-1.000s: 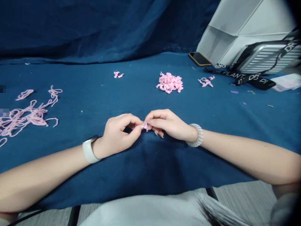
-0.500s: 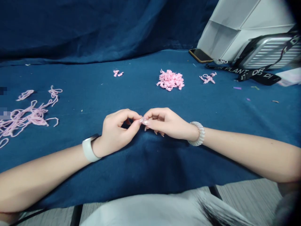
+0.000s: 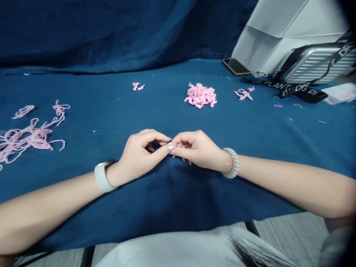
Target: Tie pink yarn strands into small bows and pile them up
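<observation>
My left hand (image 3: 143, 155) and my right hand (image 3: 198, 150) meet fingertip to fingertip over the front part of the blue cloth (image 3: 116, 218). Both are closed in a pinch, with the thumbs touching; whatever small thing lies between the fingertips is hidden. Beyond my right hand sits a heap of small knotted pink yarn pieces (image 3: 200, 95). Loose lengths of pale pink yarn (image 3: 39, 139) lie tangled to the left of my left hand. A few pink bits (image 3: 137, 86) lie farther back, and a small cluster of pink yarn (image 3: 244, 94) is right of the heap.
At the back right a phone (image 3: 236, 67) lies beside a white box-like thing (image 3: 263, 44). A ribbed silver case (image 3: 319, 63) with a black lettered strap (image 3: 308, 93) stands near it. Purple paper scraps (image 3: 278, 106) dot the cloth.
The fingertips have shifted slightly, with the thumbs now pressed together. The whole view has moved a little; the yarn piles look unchanged.
</observation>
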Motion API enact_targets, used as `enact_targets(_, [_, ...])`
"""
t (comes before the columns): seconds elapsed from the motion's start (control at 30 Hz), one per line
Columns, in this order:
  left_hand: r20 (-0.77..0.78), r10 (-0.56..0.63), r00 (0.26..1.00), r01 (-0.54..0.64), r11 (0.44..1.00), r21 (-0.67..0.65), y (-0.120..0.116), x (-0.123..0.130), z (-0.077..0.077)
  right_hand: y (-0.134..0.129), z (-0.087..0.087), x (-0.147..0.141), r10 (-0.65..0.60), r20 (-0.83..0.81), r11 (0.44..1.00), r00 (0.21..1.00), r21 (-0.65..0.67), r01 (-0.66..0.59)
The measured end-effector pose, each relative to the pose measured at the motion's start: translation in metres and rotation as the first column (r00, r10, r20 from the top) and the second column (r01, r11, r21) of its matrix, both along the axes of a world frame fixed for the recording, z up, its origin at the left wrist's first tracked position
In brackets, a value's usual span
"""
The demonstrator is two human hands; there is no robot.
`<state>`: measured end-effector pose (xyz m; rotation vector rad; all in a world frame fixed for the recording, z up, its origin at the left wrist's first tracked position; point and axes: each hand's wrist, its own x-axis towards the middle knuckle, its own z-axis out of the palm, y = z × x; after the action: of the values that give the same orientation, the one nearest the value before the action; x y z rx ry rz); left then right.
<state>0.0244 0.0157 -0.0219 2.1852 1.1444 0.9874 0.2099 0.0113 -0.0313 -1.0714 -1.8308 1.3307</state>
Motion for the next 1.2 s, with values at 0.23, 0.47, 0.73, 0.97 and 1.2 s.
enact_targets(0.23, [0.006, 0.015, 1.000, -0.014, 0.999, -0.046, -0.0014, 0.0005, 0.0015, 0.0001, 0.0000, 0.0017, -0.074, 0.041, 0.997, 0.996, 0.004, 0.074])
enact_targets(0.47, [0.115, 0.022, 0.993, -0.003, 0.986, -0.167, 0.0011, 0.0008, 0.0012, 0.0007, -0.0002, 0.0022, -0.059, 0.069, 0.993, 0.996, 0.106, 0.051])
enact_targets(0.73, [0.220, 0.008, 0.975, 0.049, 0.966, -0.253, 0.0045, -0.0013, -0.0010, -0.0001, -0.0001, 0.0023, -0.070, 0.045, 0.994, 0.997, 0.089, 0.066])
enact_targets(0.97, [0.151, -0.006, 0.988, 0.042, 0.971, -0.236, 0.0018, 0.0017, 0.0025, -0.0004, 0.0016, 0.0016, -0.072, 0.083, 0.989, 0.994, 0.133, 0.061])
enact_targets(1.2, [0.157, 0.009, 0.987, 0.026, 0.975, -0.220, 0.0022, 0.0017, 0.0026, -0.0014, 0.0041, 0.0011, -0.076, 0.110, 0.989, 0.991, 0.138, 0.060])
